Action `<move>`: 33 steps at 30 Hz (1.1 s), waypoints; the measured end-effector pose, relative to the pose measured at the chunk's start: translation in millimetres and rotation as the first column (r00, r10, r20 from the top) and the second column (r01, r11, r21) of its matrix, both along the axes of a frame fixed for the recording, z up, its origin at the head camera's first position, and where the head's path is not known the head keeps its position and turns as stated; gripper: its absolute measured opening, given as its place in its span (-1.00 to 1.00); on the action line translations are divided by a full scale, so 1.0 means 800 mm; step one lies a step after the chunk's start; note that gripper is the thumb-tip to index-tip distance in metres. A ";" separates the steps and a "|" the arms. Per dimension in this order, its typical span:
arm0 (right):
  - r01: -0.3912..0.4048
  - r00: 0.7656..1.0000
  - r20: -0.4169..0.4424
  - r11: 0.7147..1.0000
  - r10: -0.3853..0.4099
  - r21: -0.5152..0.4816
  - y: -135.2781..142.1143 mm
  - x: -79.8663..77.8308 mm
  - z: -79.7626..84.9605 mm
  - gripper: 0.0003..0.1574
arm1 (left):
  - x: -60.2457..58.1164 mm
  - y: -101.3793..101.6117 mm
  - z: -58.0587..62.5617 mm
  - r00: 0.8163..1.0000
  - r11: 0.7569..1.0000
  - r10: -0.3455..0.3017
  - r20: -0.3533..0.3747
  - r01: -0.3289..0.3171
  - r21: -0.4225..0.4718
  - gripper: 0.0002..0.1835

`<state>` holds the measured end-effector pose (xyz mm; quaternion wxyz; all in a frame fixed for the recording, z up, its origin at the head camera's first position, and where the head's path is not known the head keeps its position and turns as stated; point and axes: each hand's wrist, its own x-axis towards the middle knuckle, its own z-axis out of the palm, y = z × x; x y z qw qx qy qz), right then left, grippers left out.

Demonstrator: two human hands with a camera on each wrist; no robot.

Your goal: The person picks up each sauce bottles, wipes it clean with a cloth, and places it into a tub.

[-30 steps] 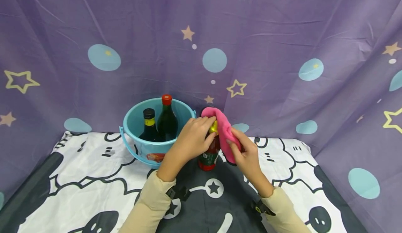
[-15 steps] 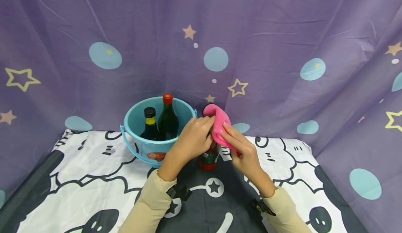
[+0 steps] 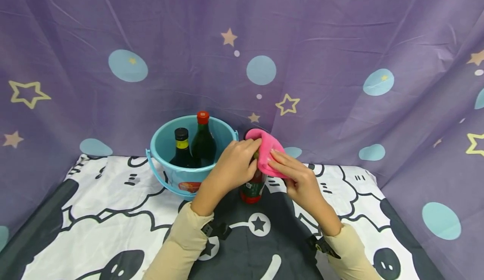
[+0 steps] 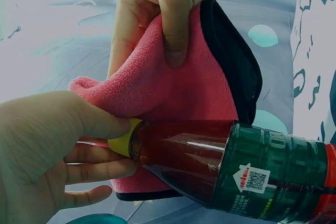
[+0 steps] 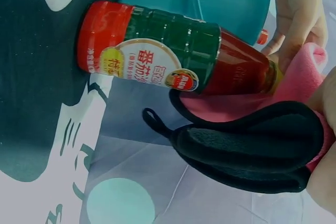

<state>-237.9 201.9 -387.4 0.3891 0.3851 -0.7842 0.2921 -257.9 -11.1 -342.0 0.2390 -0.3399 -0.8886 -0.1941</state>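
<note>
A ketchup bottle [image 3: 251, 189] with a red base, green label and yellow cap [image 4: 125, 139] stands upright on the printed cloth. My left hand [image 3: 235, 161] pinches it at the cap between thumb and fingers. A folded pink towel [image 3: 269, 154], dark on its other side with black edging and a loop, is gripped by my right hand [image 3: 302, 180]. The towel lies against the right and far side of the bottle's top and neck. In the left wrist view the right thumb presses on the pink side. Part of the cap is hidden by the left fingers.
Left of the ketchup stands a light-blue bucket [image 3: 189, 174] with its handle hanging down. Inside are a dark bottle with a black cap [image 3: 181, 150] and a dark bottle with a red cap [image 3: 203, 143]. Behind hangs a purple curtain [image 3: 321, 61].
My right hand has brought the towel leftward and up onto the bottle's top, then shifted slightly right with its fingers over the towel. The left hand stays at the cap.
</note>
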 end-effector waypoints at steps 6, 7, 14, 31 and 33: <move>0.025 0.999 0.039 1.000 -0.025 0.019 0.002 0.003 0.000 -0.12 | 0.001 -0.001 0.000 1.000 1.000 0.003 0.012 -0.003 0.006 -0.47; 0.028 0.999 0.046 0.999 -0.028 0.020 0.002 0.003 0.001 -0.13 | 0.001 -0.001 0.000 1.000 1.000 0.003 0.010 -0.003 0.006 -0.47; 0.049 0.994 0.099 0.998 -0.052 0.036 0.005 0.006 0.005 -0.20 | -0.001 -0.001 0.000 1.000 1.000 -0.004 -0.001 0.004 0.000 -0.49; 0.051 0.976 0.198 0.981 -0.088 0.188 0.017 0.006 0.010 -0.17 | -0.003 0.002 0.000 1.000 1.000 0.006 0.014 -0.006 -0.004 -0.50; 0.055 0.974 0.204 0.979 -0.096 0.198 0.019 0.007 0.009 -0.15 | -0.002 0.002 -0.001 1.000 1.000 0.004 0.013 -0.004 -0.005 -0.50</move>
